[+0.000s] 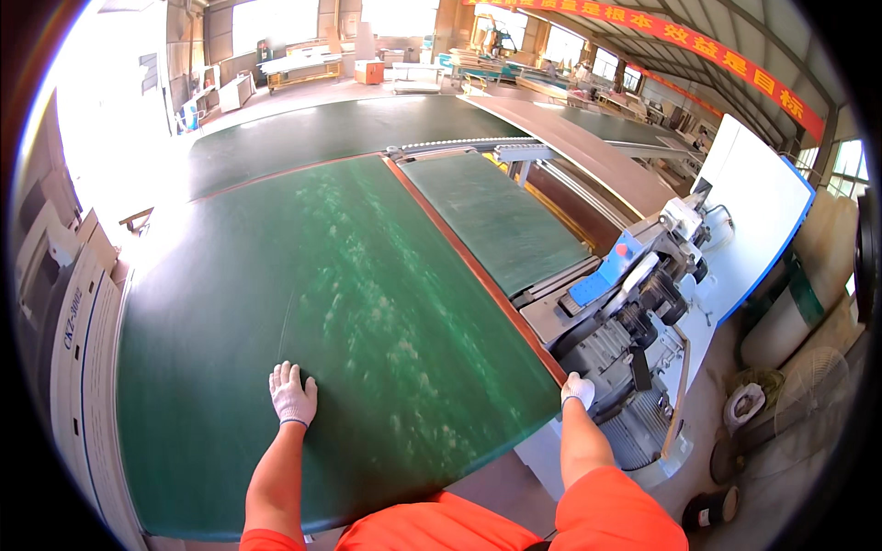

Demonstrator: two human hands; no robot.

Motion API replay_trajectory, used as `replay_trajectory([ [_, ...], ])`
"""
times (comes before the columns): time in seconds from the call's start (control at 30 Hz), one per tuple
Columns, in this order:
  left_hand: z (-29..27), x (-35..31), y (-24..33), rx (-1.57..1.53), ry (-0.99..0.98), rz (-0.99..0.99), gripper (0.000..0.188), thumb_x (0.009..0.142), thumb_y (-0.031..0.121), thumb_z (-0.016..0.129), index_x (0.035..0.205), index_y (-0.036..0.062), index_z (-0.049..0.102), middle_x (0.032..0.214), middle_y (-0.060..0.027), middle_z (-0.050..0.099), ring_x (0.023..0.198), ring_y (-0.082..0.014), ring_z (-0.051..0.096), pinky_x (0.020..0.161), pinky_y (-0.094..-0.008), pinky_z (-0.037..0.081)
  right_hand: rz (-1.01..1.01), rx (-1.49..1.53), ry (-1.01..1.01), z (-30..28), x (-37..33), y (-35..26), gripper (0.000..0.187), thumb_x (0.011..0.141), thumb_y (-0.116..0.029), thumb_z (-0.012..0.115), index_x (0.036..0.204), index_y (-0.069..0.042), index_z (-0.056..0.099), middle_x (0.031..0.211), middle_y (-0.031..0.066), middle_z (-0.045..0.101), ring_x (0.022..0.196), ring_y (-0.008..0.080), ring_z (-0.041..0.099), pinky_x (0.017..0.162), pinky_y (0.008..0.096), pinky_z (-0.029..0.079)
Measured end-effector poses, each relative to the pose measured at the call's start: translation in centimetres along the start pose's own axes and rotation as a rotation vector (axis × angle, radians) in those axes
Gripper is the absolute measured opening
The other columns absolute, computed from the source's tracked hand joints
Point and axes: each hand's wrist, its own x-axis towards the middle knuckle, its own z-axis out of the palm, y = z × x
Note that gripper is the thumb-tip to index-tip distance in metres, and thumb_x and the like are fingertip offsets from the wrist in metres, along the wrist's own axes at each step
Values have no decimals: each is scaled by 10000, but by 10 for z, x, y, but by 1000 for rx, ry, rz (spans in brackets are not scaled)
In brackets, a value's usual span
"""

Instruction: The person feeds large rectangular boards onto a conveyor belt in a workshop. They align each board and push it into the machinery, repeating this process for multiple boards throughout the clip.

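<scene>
The broad, smooth green worktop [220, 303] is dark, mottled down its middle with pale, cloudy green-white streaks. A long, narrow edging strip [469, 251] shows reddish brown; the smaller rectangular belt panel [496, 220] is a greyer, duller green. White gloves with blue-grey cuff edges cover the left hand [293, 395] and right hand [578, 390], against bright orange-red clothing [616, 514]. The grey metal motor [634, 436] contrasts with a tall, whitish machine cover [740, 216] edged in vivid blue. Yellow characters pattern the long red banner [680, 39].
</scene>
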Motion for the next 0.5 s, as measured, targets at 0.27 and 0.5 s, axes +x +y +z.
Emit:
replay_trajectory([
  [0.27,5,2,-1,35,-22,1,540,1000,340,686,1404,-17,663,1582,-239,580,1535,-445,461,1324,-567,297,-5,-3,12,-2,-1,-2,464,896,-352,628,1034,51,812,1106,329,772,1071,492,757,988,559,587],
  [0.5,4,3,0,34,-16,29,543,1003,340,686,1409,-19,651,1591,-238,572,1530,-447,463,1320,-568,305,-20,-5,-1,-5,-4,-2,456,906,-355,616,1003,45,813,1078,330,770,1049,496,757,977,565,588],
])
